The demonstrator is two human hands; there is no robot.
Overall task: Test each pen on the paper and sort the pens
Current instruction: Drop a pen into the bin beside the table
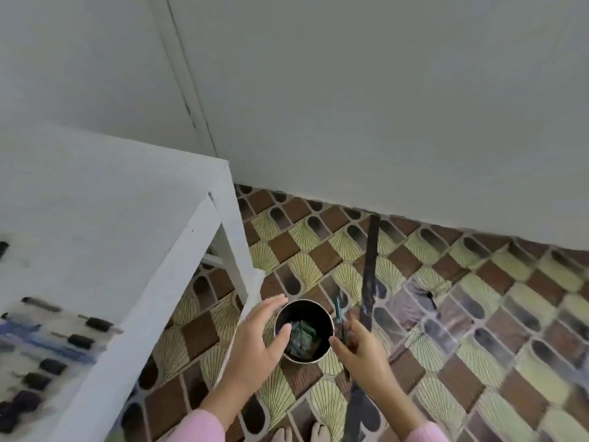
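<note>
A dark round bin (pixel 322 317) with a pale rim stands on the patterned floor, with crumpled scraps inside. My left hand (pixel 259 341) is open beside its left rim, fingers spread, thumb over the edge. My right hand (pixel 358 347) is at the bin's right rim, closed on a dark green pen (pixel 338 314) that points up and away. On the white table (pixel 105 224) at the left, several pens (pixel 63 344) with dark caps lie in a blurred row.
A long dark strip (pixel 369 269) lies on the floor just right of the bin, running toward the white wall. The table's leg (pixel 234 263) stands close to the bin's left. Toes show at the bottom edge.
</note>
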